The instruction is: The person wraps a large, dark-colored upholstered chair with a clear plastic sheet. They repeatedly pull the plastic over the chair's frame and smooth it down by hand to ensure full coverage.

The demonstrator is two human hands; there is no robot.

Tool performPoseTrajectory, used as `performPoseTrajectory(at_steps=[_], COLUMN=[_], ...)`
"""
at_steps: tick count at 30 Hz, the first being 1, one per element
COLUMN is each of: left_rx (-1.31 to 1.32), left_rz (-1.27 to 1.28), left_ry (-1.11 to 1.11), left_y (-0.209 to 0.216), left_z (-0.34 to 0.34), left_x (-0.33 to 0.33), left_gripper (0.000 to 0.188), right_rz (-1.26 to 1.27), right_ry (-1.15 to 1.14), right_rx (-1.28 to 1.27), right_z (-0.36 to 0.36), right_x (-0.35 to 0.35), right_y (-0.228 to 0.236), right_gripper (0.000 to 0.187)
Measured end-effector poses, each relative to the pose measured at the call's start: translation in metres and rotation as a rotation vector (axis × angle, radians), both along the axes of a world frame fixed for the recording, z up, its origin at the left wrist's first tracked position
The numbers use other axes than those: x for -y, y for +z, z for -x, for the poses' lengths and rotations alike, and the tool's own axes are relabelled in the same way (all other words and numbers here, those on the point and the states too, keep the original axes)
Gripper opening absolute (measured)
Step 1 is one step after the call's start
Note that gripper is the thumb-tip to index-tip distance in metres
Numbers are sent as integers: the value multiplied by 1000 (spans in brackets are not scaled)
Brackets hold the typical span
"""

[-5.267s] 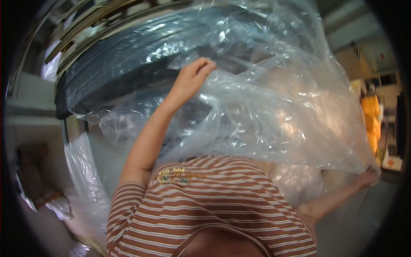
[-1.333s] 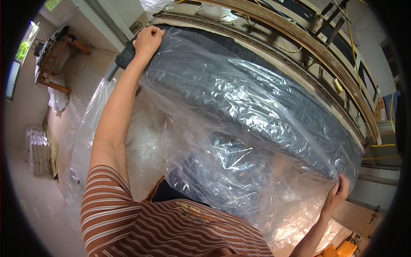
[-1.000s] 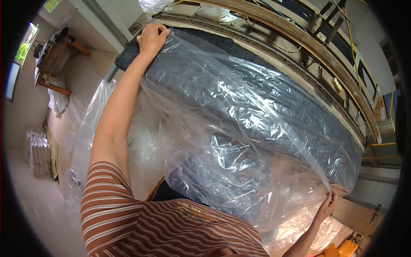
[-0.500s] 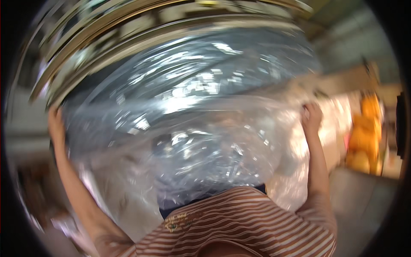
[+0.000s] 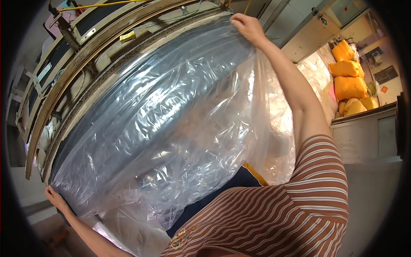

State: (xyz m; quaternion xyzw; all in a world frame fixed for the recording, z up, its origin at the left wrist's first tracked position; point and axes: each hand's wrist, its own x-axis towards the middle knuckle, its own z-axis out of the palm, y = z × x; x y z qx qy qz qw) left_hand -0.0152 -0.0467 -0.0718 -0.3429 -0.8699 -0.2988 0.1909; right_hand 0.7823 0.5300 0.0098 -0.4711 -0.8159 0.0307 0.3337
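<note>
Clear film [image 5: 201,137] partly hidden by hands [image 5: 248,29] [image 5: 55,198]

Plastic sheet [image 5: 192,128] was clear with white glints; covering [image 5: 141,85] beneath showed dark blue-grey. Shirt [image 5: 265,214] was reddish-brown, striped white and grey. Cloth [image 5: 214,197] below shirt looked navy, stacked bundles [image 5: 351,88] bright orange.

Film [image 5: 180,124] lies before me, between my left hand [image 5: 55,199] and right hand [image 5: 248,28]; frame [image 5: 92,51] behind, bundles [image 5: 350,88] right.

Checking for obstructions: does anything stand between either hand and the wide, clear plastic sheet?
Nothing visible. The bare left hand and bare right hand are closed on the clear plastic sheet toward its opposite ends.
</note>
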Motion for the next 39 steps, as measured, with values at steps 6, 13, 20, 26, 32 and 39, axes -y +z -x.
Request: performPoseTrajectory(at_steps=[6, 13, 20, 26, 32, 39], left_rx=[160, 182, 566, 740, 164, 285], left_rz=[-29, 64, -425, -815, -262, -411], left_ry=[194, 267, 153, 68, 317, 158], left_y=[28, 89, 62, 90, 47, -22], left_z=[45, 2, -74, -31, 38, 79], left_x=[110, 240, 260, 199, 63, -15], left_gripper=[49, 57, 47, 42, 42, 39], right_rz=[55, 190, 126, 15, -201, 115], right_ry=[57, 192, 231, 340, -62, 63], right_rx=[4, -85, -17, -565, -190, -609], right_z=[48, 57, 61, 60, 52, 46], right_x=[11, 35, 23, -9, -78, -83], right_y=[-24, -29, -29, 41, -9, -54], right_gripper=[19, 20, 23, 9, 17, 26])
